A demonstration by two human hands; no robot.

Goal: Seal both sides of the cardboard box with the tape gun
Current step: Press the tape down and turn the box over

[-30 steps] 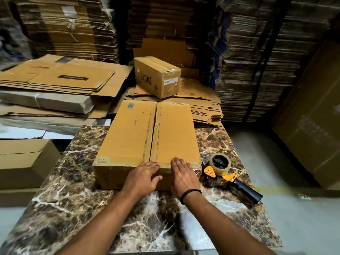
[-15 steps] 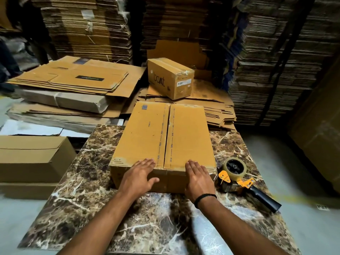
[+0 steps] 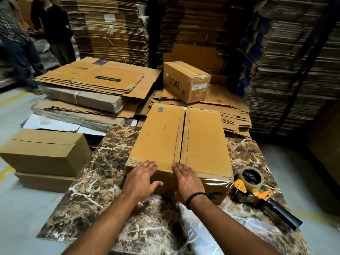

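A long brown cardboard box (image 3: 200, 144) lies on the marble-patterned table (image 3: 103, 183), its two top flaps closed with clear tape along the centre seam. My left hand (image 3: 141, 179) and my right hand (image 3: 185, 183) lie flat, fingers spread, over the box's near top edge and front face, close together at the seam. Neither hand holds anything. The tape gun (image 3: 257, 188), orange with a black handle and a clear tape roll, rests on the table just right of the box's near corner, apart from my right hand.
A sealed box marked "boat" (image 3: 185, 81) sits on flat cardboard behind the table. Flattened cartons (image 3: 95, 80) lie at back left, closed boxes (image 3: 44, 153) on the floor at left. Tall cardboard stacks (image 3: 287, 61) wall the back. People's legs (image 3: 22, 52) show at far left.
My right hand has slid left along the near edge toward the seam, next to my left hand. The camera has shifted left and lower. Box and tape gun stay put.
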